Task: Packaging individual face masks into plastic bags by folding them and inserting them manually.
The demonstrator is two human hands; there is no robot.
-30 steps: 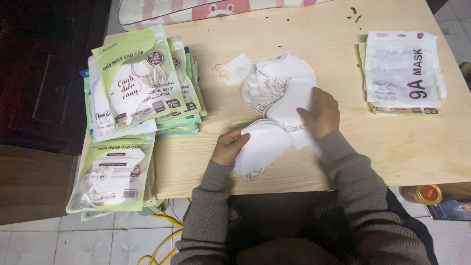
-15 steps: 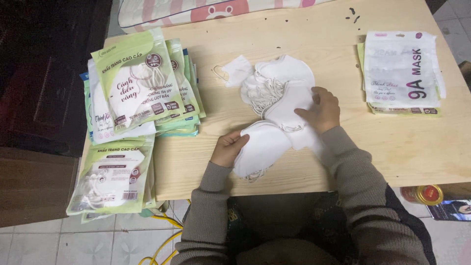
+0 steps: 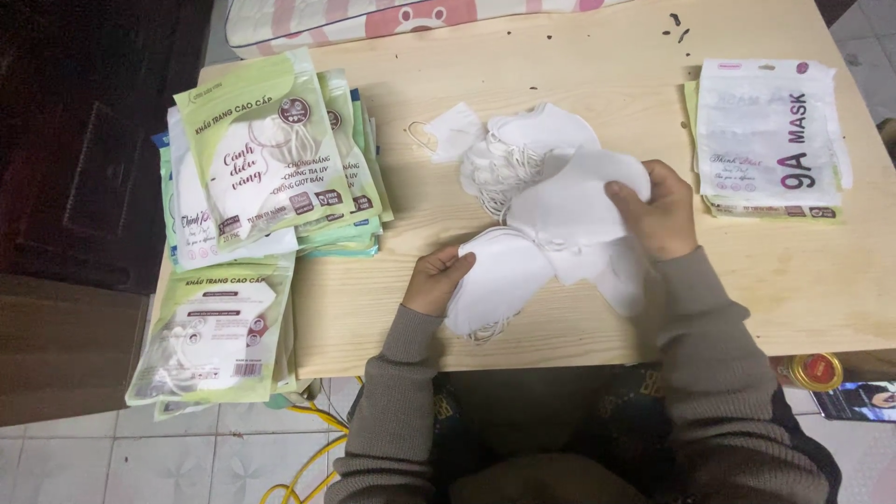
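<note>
A loose heap of white face masks (image 3: pixel 523 154) with ear loops lies at the middle of a light wooden table (image 3: pixel 579 65). My left hand (image 3: pixel 437 278) grips a small stack of white masks (image 3: pixel 499 280) near the table's front edge. My right hand (image 3: pixel 661 207) pinches the edge of one white mask (image 3: pixel 571 201) lifted off the heap, its fingers curled over the rim.
A tall pile of green and white mask packets (image 3: pixel 271 159) sits at the table's left, with more packets (image 3: pixel 210 331) hanging over the left front corner. A stack of white packets (image 3: pixel 767 140) lies at the right. A small red-lidded tin (image 3: pixel 817 371) is below the right edge.
My right hand has shifted slightly up and right with the mask it holds. My left hand stays on the stack.
</note>
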